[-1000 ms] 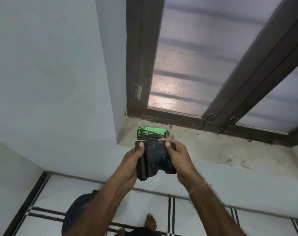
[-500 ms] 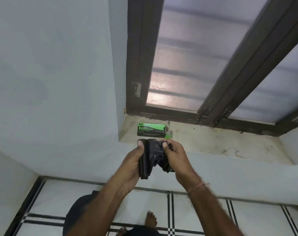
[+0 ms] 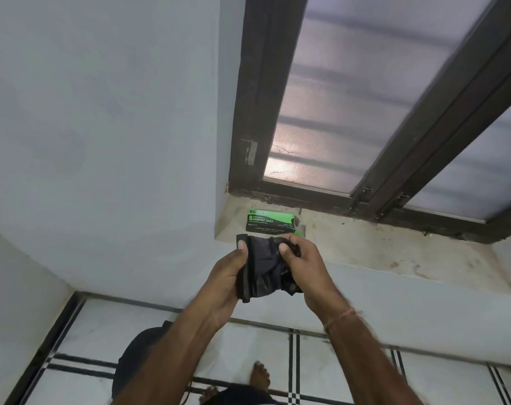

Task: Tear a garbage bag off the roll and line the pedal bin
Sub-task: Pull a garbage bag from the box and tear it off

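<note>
- Stained sill [image 3: 379, 252] under a dark window; green box [image 3: 270, 221] lies on it.
- Just below the box, left hand [image 3: 228, 276] and right hand [image 3: 304, 267] both pinch the black bag [image 3: 263, 267].
- Hold one side steady and pull sideways at the perforation, not through the film.

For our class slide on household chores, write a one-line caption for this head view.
Both hands, left hand and right hand, grip a black garbage bag before a green garbage-bag box on the windowsill.

Pale walls [image 3: 102, 141], frosted window [image 3: 336, 97], tiled floor [image 3: 248, 346].
</note>
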A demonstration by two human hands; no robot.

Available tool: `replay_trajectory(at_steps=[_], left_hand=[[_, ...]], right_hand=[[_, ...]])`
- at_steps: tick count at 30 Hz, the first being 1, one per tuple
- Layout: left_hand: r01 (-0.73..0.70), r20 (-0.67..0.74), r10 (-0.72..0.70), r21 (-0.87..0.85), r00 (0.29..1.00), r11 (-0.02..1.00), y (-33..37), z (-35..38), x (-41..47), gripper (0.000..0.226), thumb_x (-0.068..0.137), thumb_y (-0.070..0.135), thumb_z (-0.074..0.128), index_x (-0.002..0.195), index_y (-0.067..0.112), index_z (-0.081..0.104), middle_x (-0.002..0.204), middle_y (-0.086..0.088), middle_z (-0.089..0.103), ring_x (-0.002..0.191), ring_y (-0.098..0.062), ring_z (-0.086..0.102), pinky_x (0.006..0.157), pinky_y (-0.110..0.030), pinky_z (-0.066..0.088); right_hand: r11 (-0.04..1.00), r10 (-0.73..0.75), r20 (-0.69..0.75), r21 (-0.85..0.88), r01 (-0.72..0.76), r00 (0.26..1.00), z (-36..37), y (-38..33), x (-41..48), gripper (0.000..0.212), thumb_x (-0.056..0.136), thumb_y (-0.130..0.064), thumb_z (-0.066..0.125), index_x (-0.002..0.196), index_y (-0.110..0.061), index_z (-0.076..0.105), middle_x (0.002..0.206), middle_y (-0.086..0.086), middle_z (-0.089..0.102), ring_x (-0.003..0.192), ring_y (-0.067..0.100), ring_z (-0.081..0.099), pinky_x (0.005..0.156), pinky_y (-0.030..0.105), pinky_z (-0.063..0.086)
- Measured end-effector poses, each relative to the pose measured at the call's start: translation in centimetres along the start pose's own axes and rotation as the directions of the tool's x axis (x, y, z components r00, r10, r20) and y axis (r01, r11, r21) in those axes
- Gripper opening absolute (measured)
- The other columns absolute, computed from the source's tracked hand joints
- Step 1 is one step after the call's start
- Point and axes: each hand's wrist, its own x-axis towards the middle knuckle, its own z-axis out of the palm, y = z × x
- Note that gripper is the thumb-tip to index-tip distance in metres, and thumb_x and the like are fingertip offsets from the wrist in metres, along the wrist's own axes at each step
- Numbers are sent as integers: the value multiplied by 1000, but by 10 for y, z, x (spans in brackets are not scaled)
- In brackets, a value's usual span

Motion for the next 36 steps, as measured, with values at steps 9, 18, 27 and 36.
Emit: replay_trajectory(at_steps=[9,18,27,36], left_hand=[[15,-8,-15,-10,1000,1000,2,-4,3,60,101,56,44,129,7,66,93,-17,71,67,-23,63,58,-30,50],[18,-7,-19,-58,1000,998,0,-1,9,47,103,43,49,127,6,69,120,-21,74,112,-36,71,90,-49,59],[-54,-62,54,-2,997,999,4,2,10,39,98,35,61,114,1,73,104,-27,76,93,-44,73,83,-60,60],[-10,11,10,-8,1000,1000,2,11,24,37,105,28,50,116,0,71,104,-22,77,96,-34,75,81,-41,61]], right_hand=[[999,35,99,35,-38,995,5,-6,-3,38,90,-34,71,84,3,63,64,17,59,43,21,48,37,22,38],[998,37,35,57,-39,999,1,7,10,17,100,-13,55,102,-7,70,98,23,74,94,39,70,87,49,57],[999,-19,152,-25,23,988,-6,-4,5,33,85,-26,76,89,7,70,86,30,72,80,46,70,75,56,55],[996,41,256,68,-60,966,-18,6,12,42,99,-30,58,88,10,63,71,29,64,62,31,62,57,38,50]])
